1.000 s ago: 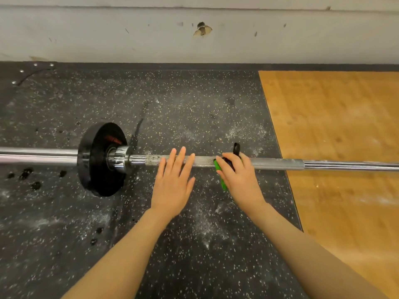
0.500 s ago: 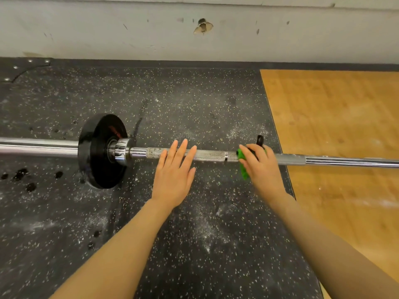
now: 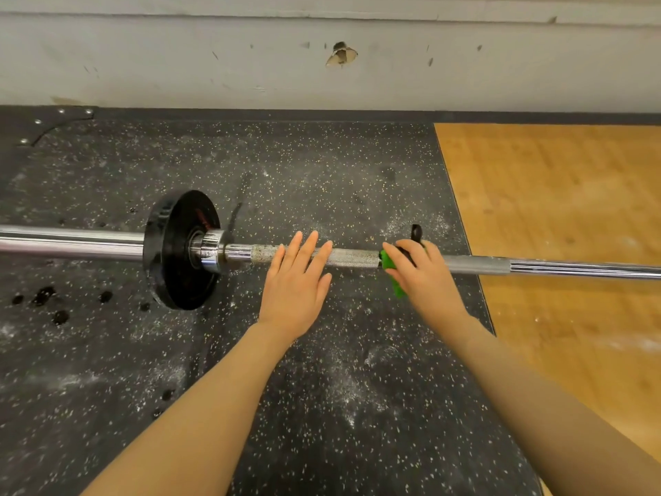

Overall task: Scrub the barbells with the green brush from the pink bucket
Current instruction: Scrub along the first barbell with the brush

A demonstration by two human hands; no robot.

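A steel barbell (image 3: 354, 258) lies left to right across the floor, with a black weight plate (image 3: 179, 250) on its left part. My left hand (image 3: 297, 284) presses flat on the knurled shaft, fingers straight and spread. To its right, my right hand (image 3: 422, 273) grips the green brush (image 3: 391, 277) and holds it against the bar. The brush's black end (image 3: 416, 232) sticks up behind my fingers. The pink bucket is out of view.
The bar rests on black speckled rubber matting (image 3: 322, 388) dusted with white chalk. A wooden platform (image 3: 558, 216) begins to the right. A scuffed white wall (image 3: 322, 59) runs along the back. Dark wet spots (image 3: 46, 298) mark the mat at left.
My right hand slid the brush to the right along the bar and has since come slightly back left. My left hand stayed flat on the shaft.
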